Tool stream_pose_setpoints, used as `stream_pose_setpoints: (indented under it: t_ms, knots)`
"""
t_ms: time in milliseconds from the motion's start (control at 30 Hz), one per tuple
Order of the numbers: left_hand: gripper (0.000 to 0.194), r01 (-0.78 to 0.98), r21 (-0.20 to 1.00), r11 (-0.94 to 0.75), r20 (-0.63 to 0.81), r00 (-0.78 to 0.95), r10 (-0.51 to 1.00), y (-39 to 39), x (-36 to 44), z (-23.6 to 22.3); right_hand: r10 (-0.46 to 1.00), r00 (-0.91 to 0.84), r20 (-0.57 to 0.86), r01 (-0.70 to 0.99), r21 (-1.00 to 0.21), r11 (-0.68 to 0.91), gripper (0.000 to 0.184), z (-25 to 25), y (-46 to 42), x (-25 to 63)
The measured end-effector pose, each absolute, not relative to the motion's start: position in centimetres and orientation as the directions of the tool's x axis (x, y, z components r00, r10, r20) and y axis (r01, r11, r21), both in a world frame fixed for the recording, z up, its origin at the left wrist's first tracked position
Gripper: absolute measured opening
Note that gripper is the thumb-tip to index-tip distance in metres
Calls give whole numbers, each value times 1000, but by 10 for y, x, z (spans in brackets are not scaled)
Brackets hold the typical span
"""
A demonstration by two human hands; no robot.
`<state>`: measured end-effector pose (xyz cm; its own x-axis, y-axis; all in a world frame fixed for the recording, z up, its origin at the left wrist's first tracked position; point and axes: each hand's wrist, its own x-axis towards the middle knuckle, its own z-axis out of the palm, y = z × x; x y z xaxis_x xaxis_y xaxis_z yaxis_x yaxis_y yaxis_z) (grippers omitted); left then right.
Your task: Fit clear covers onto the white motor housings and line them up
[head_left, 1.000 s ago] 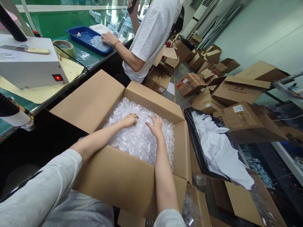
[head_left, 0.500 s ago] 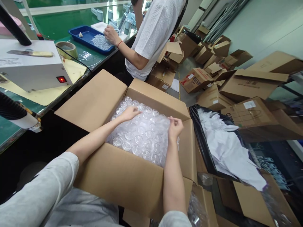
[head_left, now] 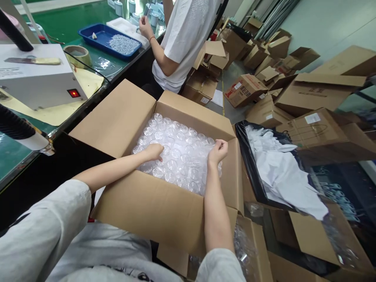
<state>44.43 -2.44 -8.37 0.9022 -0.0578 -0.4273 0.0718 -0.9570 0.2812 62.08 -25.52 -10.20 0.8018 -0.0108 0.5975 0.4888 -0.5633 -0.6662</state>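
An open cardboard box (head_left: 152, 207) stands in front of me, packed with rows of clear plastic tubes (head_left: 170, 177) whose round, ribbed ends face up. Over the middle of them lies a thin, hazy plastic sheet (head_left: 198, 158). My left hand (head_left: 154, 151) is over the left part of the tubes, its fingers curled down and closed on the sheet's left side. At the box's right wall, my right hand (head_left: 217, 152) pinches the sheet's right edge between thumb and fingers. The fingertips of the left hand are partly hidden.
A black-lined bin of white sheets and gloves (head_left: 273, 168) stands to the right. On the left bench are a white machine (head_left: 41, 82), a tape roll (head_left: 78, 56) and a blue tray of pellets (head_left: 100, 43). A co-worker (head_left: 182, 43) stands beyond the box; cartons (head_left: 246, 90) fill the floor behind.
My left hand has moved down and toward me across the tubes, its fingers now curled lower. My right hand stays near the right wall. The co-worker's hand has lifted away from the pellets.
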Motion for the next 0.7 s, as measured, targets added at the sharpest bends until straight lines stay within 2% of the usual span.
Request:
stream_pose_setpoints:
  t_ms: [67,133,200,267,367,467,567,700]
  knots:
    - [30,-73,344,-936,-385,898,-211,-22,435,-80,180,795,580,560,-586,-585,45,-103,-254,608]
    - [27,-216,414,-884,-365,850,-379,-20,424,-78,457,731,507,680,-488,-547,42,-104,-251,585]
    - [25,-315,473,-823,-352,788,-505,-21,415,-79,756,554,348,817,-399,-415,27,-105,-249,556]
    - [31,-369,514,-775,-330,749,-575,-22,411,-82,946,293,142,907,-355,-228,15,-105,-250,529]
    - [32,-391,557,-733,-283,740,-610,-28,412,-90,994,-15,-106,938,-346,-23,24,-102,-253,505]
    - [22,-383,587,-714,-260,746,-614,-35,415,-97,963,-127,-239,936,-351,36,31,-103,-246,501]
    - [13,-364,602,-710,-266,747,-609,-38,415,-100,953,-127,-276,931,-364,18,23,-109,-235,501]
    - [15,-342,609,-715,-242,779,-578,-38,412,-96,980,-49,-194,904,-425,-39,21,-117,-237,500]
